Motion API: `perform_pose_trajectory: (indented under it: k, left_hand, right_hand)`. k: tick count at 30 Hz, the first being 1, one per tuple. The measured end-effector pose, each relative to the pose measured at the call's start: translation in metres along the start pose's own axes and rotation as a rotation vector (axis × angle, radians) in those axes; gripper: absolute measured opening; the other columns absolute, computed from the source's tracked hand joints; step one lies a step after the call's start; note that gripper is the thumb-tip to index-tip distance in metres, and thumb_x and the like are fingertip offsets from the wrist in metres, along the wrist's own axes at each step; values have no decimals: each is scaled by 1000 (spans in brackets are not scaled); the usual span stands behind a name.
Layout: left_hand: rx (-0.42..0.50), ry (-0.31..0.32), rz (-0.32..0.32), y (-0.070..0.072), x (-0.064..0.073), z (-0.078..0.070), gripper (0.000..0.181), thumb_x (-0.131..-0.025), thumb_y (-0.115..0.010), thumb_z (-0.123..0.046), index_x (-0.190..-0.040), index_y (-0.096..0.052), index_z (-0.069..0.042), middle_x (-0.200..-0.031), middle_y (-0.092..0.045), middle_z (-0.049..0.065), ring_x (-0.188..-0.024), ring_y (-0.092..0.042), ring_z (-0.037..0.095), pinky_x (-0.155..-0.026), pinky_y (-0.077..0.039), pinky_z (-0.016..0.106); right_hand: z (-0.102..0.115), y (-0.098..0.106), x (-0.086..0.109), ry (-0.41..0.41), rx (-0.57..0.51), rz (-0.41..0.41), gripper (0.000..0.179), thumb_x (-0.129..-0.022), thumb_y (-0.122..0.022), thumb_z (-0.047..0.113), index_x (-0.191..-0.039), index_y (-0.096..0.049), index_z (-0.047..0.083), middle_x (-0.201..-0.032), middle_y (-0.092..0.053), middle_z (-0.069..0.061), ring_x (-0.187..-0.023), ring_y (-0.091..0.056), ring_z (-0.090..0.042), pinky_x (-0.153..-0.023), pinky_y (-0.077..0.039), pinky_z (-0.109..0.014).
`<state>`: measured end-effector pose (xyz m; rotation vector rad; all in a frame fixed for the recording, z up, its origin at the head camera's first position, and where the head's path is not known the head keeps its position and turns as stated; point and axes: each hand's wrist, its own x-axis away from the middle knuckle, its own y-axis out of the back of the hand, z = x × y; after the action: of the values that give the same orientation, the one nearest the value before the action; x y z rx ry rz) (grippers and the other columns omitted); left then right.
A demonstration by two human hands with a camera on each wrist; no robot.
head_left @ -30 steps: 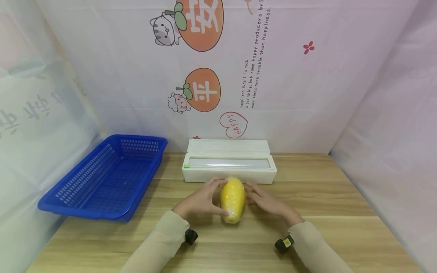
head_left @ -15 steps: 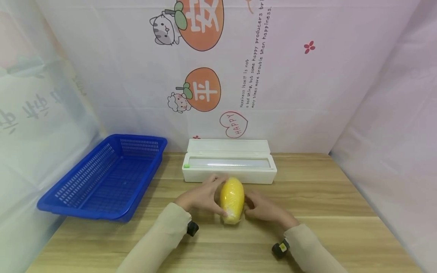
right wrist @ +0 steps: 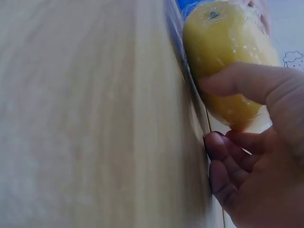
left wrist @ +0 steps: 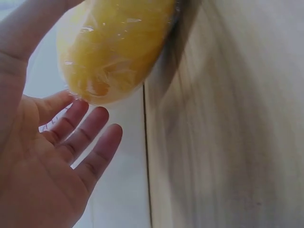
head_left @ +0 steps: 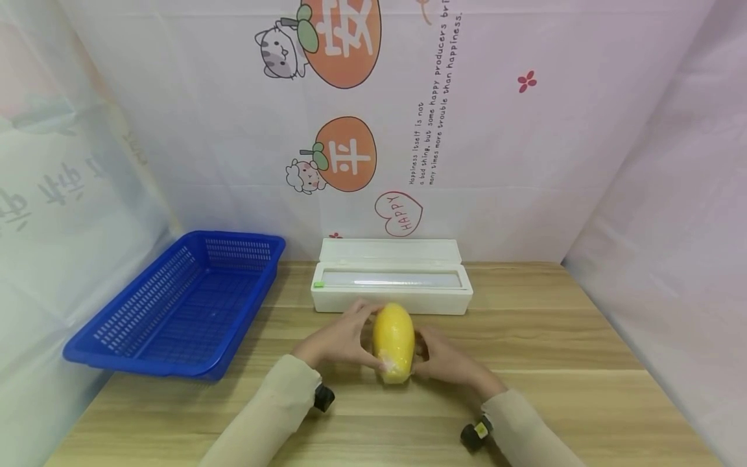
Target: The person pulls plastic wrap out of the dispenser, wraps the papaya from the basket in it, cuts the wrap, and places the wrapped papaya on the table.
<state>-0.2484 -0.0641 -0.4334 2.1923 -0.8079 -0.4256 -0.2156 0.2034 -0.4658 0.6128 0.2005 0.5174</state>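
Observation:
A yellow mango point(head_left: 393, 338) wrapped in clear plastic film lies between both hands, lengthwise to the person. My left hand point(head_left: 341, 340) holds it from the left, thumb at the near end and index finger at the far end. In the left wrist view the other left fingers point(left wrist: 95, 156) stretch loosely past the wrapped fruit. From the right, my right hand point(head_left: 446, 360) grips the mango's side. The right wrist view shows the right thumb point(right wrist: 237, 80) across the film and the fingertips at the fruit's far end. Bunched film shows whitish near the left thumb.
Just behind the mango stands a white cling film box point(head_left: 391, 299), its lid raised and a green slider at its left end. A blue plastic basket point(head_left: 245, 324) sits on the left of the wooden table point(head_left: 560, 363). Printed white cloth point(head_left: 496, 162) encloses the back and sides.
My right hand has come in from the right and taken hold of the mango's side. The mango has shifted slightly left and turned a little, with my left hand staying on it.

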Motion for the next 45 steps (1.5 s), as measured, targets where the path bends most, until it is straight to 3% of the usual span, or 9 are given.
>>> perform_pose_trajectory:
  k: [5, 11, 16, 21, 26, 31, 36, 39, 45]
  left_hand:
    - [67, 15, -21, -3, 3, 6, 116, -64, -90, -59, -156, -30, -20, -141, -41, -3, -123, -49, 17, -99, -47, 41]
    - [104, 16, -32, -6, 5, 9, 113, -65, -90, -56, -155, -30, -21, -144, -46, -4, -122, -52, 17, -103, -45, 43]
    - [64, 5, -56, -10, 4, 9, 113, -64, -91, -54, -154, -34, -15, -141, -47, 1, -122, -52, 18, -104, -44, 41]
    - [66, -9, -58, -11, 2, 10, 104, -65, -94, -47, -149, -42, -15, -118, -54, -2, -107, -54, 16, -93, -49, 36]
    - [249, -12, -6, -13, 0, 10, 109, -71, -94, -24, -157, -28, -14, -107, -59, -1, -93, -60, 14, -82, -55, 28]
    - [419, 18, 25, -16, 1, 13, 114, -77, -87, -8, -161, -10, -16, -112, -60, 7, -99, -64, 18, -88, -55, 30]
    - [454, 59, 35, -14, 5, 11, 102, -87, -79, -22, -162, -9, -22, -116, -61, 7, -101, -63, 20, -89, -53, 35]
    - [475, 70, 37, -12, 6, 7, 105, -85, -82, -31, -161, -10, -25, -117, -61, 7, -102, -63, 21, -88, -53, 37]
    - [478, 78, 24, -13, 8, 5, 107, -81, -86, -24, -161, -15, -23, -119, -61, 8, -102, -63, 20, -88, -53, 37]
  right_hand:
    - [-1, 3, 2, -49, -200, 32, 85, -84, -77, 15, -152, -29, -1, -134, -52, -21, -117, -56, -33, -95, -51, -43]
    - [2, 7, 5, -99, -373, 16, 85, -88, -75, 16, -156, -24, 12, -151, -38, -24, -132, -45, -43, -104, -44, -55]
    - [1, 7, 5, -108, -462, 15, 87, -90, -75, 15, -158, -21, 14, -155, -28, -27, -130, -47, -45, -93, -53, -45]
    - [2, 7, 6, -99, -471, -8, 85, -90, -71, 8, -159, -23, 21, -156, -26, -21, -126, -51, -42, -94, -53, -46]
    - [9, 11, 10, -103, -394, -41, 81, -92, -73, 21, -158, -28, 31, -157, -29, -12, -123, -54, -37, -99, -43, -64]
    - [12, 13, 10, -83, -343, -51, 79, -93, -73, 24, -158, -28, 26, -156, -29, -14, -117, -58, -33, -97, -45, -58]
    - [13, 13, 10, -85, -325, -64, 80, -93, -73, 25, -158, -27, 22, -157, -29, -13, -114, -58, -30, -95, -47, -51]
    - [12, 13, 10, -109, -319, -69, 82, -92, -75, 28, -158, -27, 23, -157, -29, -9, -114, -58, -28, -95, -47, -52]
    - [8, 10, 8, -153, -285, -74, 85, -89, -77, 35, -158, -28, 23, -156, -33, -5, -113, -59, -25, -91, -48, -46]
